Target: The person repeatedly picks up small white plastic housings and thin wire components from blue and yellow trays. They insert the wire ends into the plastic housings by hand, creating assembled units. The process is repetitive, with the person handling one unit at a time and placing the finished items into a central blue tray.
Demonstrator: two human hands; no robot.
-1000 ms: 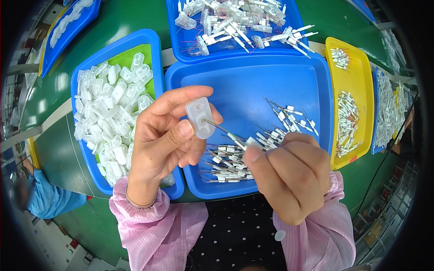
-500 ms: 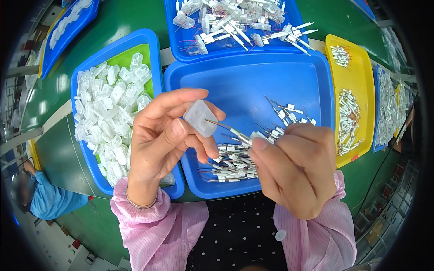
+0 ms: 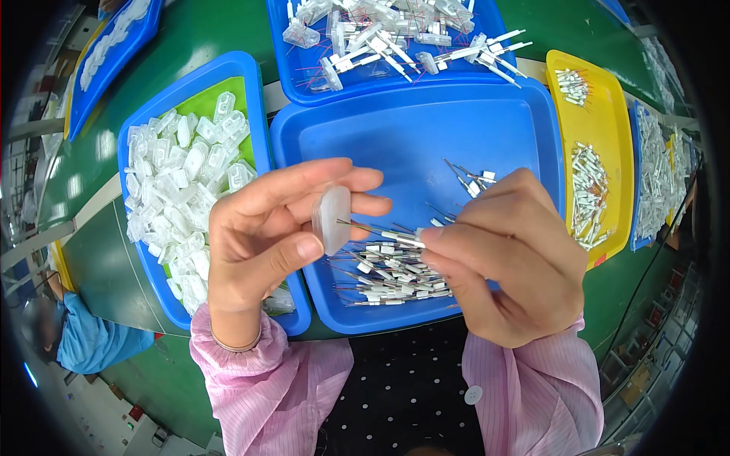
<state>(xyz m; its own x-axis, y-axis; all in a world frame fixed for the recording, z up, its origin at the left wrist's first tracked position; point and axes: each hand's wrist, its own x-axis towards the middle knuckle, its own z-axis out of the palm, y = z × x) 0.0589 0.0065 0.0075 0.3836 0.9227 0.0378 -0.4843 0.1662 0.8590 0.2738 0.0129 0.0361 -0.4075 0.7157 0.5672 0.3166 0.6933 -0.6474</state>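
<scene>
A translucent white plastic housing (image 3: 332, 220) stands edge-on between the thumb and fingers of my left hand (image 3: 266, 235). Pinched in my right hand (image 3: 513, 258) is a white connector with thin wire leads (image 3: 395, 238). Its wire tips point left and meet the face of the housing; whether they sit inside a hole cannot be made out. Both hands are over a blue tray (image 3: 426, 129), where a heap of similar wired connectors (image 3: 388, 277) lies at the near side, partly hidden by my right hand.
On the left, a blue tray (image 3: 258, 114) bears a pile of clear housings (image 3: 179, 190). Behind, another blue tray (image 3: 304, 95) has housings fitted with wired parts (image 3: 372, 45). A yellow tray (image 3: 620, 175) of small connectors is at right. A person in blue (image 3: 99, 334) is far left.
My left hand has turned the housing from face-up to nearly edge-on. My right hand has shifted slightly up and right, with the connector still at the housing.
</scene>
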